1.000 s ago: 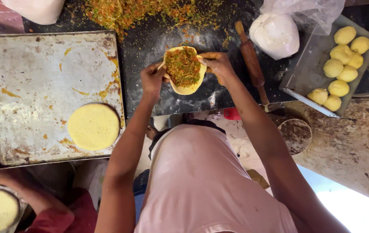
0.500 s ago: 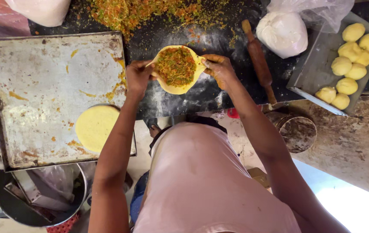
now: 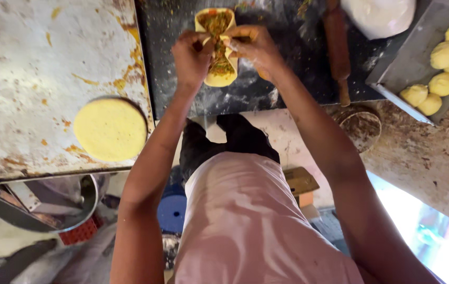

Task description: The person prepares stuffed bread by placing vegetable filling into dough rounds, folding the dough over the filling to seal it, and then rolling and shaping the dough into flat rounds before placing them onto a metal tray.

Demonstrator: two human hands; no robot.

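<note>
The flat yellow dough disc [image 3: 110,129] lay on the stained metal tray [image 3: 35,63], left of the black work slab [image 3: 287,79]. Over the slab, the left hand [image 3: 192,57] and right hand [image 3: 252,46] pinched together the edges of the filled dough round [image 3: 217,44]. Right of it lay a wooden rolling pin [image 3: 338,50]. Dough balls [image 3: 445,71] sat in the tray beyond the slab's right edge.

Dough round [image 3: 216,44] now pinched half-closed.

One filled dough round [image 3: 217,47], one flat disc [image 3: 110,129], one rolling pin [image 3: 337,47], two trays [image 3: 35,79].
</note>
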